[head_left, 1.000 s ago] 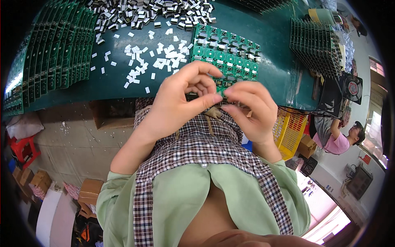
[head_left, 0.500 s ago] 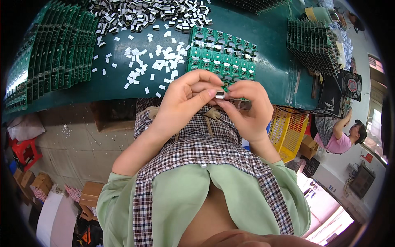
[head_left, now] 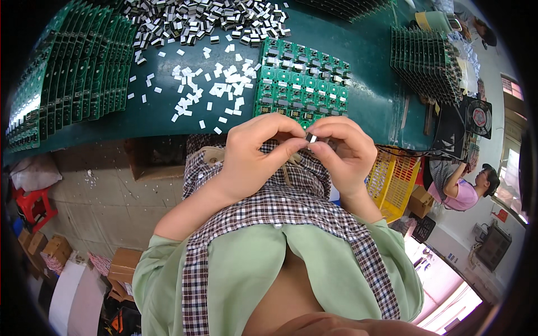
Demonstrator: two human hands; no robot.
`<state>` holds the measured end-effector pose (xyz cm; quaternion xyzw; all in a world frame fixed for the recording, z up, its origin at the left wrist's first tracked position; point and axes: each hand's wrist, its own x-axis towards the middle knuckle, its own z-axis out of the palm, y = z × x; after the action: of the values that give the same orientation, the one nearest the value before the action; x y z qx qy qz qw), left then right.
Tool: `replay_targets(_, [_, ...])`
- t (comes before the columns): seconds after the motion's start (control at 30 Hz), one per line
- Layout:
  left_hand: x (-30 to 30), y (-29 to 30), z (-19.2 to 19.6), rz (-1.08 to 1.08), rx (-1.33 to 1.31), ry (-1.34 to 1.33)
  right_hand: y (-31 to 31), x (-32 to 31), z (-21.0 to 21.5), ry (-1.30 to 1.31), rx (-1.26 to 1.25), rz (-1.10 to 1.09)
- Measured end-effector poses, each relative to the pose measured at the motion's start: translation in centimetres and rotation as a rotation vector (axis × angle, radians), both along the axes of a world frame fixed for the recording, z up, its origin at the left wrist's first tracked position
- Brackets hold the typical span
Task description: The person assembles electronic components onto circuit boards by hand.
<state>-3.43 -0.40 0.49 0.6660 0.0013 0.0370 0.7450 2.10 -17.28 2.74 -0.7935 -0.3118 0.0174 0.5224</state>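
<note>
Over the near edge of the green table, my left hand (head_left: 252,151) and my right hand (head_left: 348,150) meet with thumbs and fingertips pinched. Between them is a small block-shaped digit display (head_left: 311,138), dark with a white face. The right fingertips grip its far end; the left fingertips press at its other side, and their exact contact is hidden. Just beyond the fingers lies a panel of green circuit boards (head_left: 302,84), with rows of small parts and several digit displays along its near side. My fingers cover part of its near edge.
A heap of small black-and-white display blocks (head_left: 207,19) lies at the back. Small white slips (head_left: 224,84) are scattered left of the panel. Circuit boards stand stacked at left (head_left: 84,67) and right (head_left: 423,61). A yellow crate (head_left: 392,182) is beside me; a co-worker (head_left: 462,190) sits beyond.
Both hands have moved slightly right with the display block. It has turned between the fingers, and the left fingers, formerly more spread behind it, have drawn into a closer pinch.
</note>
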Motion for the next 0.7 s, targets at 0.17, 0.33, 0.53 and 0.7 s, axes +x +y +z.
replay_targets(0.17, [0.6, 0.6, -0.2, -0.010, 0.152, -0.210, 0.1, 0.4, 0.8, 0.099, 0.002, 0.096])
replay_targets(0.33, [0.7, 0.8, -0.3, -0.165, 0.148, -0.258, -0.4, 0.9, 1.0, 0.451, 0.071, 0.202])
replay_targets(0.53, [0.7, -0.1, -0.3, 0.004, 0.249, -0.245, -1.0, 0.2, 0.8, 0.071, -0.119, 0.028])
replay_targets(0.7, [1.2, -0.3, -0.1, 0.048, 0.269, -0.257, -1.1, -0.6, 0.0, 0.115, -0.015, -0.090])
